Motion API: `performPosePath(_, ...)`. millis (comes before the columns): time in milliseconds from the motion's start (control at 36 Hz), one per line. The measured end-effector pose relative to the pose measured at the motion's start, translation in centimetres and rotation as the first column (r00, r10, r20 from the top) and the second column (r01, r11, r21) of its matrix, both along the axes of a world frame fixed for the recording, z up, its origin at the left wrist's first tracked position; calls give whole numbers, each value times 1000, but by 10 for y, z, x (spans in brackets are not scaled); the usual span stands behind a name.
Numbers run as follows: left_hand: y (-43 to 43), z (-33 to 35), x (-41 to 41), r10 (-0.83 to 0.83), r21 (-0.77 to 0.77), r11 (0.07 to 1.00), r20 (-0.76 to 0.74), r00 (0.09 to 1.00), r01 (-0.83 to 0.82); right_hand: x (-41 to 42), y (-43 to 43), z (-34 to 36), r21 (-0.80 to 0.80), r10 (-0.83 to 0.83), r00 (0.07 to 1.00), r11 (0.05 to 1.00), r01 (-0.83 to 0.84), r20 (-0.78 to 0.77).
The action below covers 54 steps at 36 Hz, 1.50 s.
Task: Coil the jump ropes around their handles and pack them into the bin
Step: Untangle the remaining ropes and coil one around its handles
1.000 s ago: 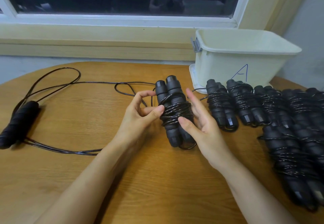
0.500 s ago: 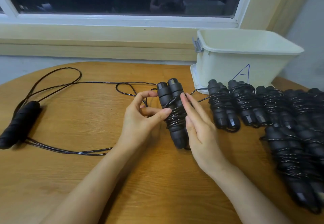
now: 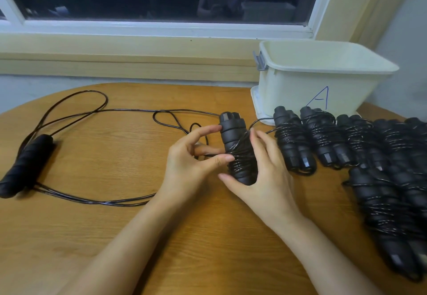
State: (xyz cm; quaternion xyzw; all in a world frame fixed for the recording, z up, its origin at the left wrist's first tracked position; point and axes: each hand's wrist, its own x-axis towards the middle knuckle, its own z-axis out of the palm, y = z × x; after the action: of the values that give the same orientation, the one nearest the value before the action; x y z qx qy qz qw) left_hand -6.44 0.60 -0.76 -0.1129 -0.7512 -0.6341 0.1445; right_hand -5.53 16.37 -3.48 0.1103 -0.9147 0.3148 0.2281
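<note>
Head view: the right hand (image 3: pixel 265 174) has shifted since a second ago. It was flat and open beside the handle bundle (image 3: pixel 233 137); now it cups the bundle from the right, thumb under the lower end, fingers (image 3: pixel 254 134) behind it. The bundle has turned, so one handle faces the camera instead of two side by side. Looks like another wrap going on, coil nearly done.

The left hand (image 3: pixel 187 163) pinches the bundle, thumb pressing the coils and index finger on the upper handle. Both forearms reach in low over the tabletop (image 3: pixel 115 225), bundle held just above it, centre.

Finished coiled ropes (image 3: pixel 293 142) sit in rows to the right. The bin (image 3: pixel 323 82) behind them shows nothing inside from here. One uncoiled rope (image 3: pixel 25 163) lies at left.
</note>
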Motion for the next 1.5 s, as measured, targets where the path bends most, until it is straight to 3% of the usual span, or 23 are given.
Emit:
performPosePath(167, -2, -5, -3, -56, -21, 998, -54, 997, 55, 0, 0, -2, -116, 54, 998, 992, -55, -19)
performPosePath(333, -7, -13, -12, -39, 87, 995, -76, 996, 46, 0, -3, -2, -317, 184, 982, 929, -188, -44)
performPosePath(472, -11, -19, -17, -67, 138, 988, 4, 998, 66, 4, -4, 2, -451, 290, 957, 850, -273, -33)
performPosePath(667, -11, -11, -12, -247, 250, 946, 140, 959, 207, 7, -4, 9, -595, 455, 891, 716, -365, 1)
performPosePath(750, -11, -6, -9, -267, 254, 940, 139, 954, 226, 7, -5, 7, -598, 481, 877, 706, -380, 10)
performPosePath(1000, -6, -10, -9, -129, 163, 981, 129, 983, 107, 6, -8, 2, -390, 377, 926, 857, -336, 31)
performPosePath(1167, -8, -8, -9, -93, 126, 989, 141, 986, 76, 6, -8, -2, -423, 396, 918, 836, -349, 25)
performPosePath(1389, -11, 0, -8, -131, 233, 968, 170, 977, 89, 3, 2, 9, -567, 485, 871, 740, -363, 76)
performPosePath(1500, -9, 3, -7, -67, 245, 969, 190, 980, 18, 1, 3, 8, -497, 449, 892, 786, -366, 53)
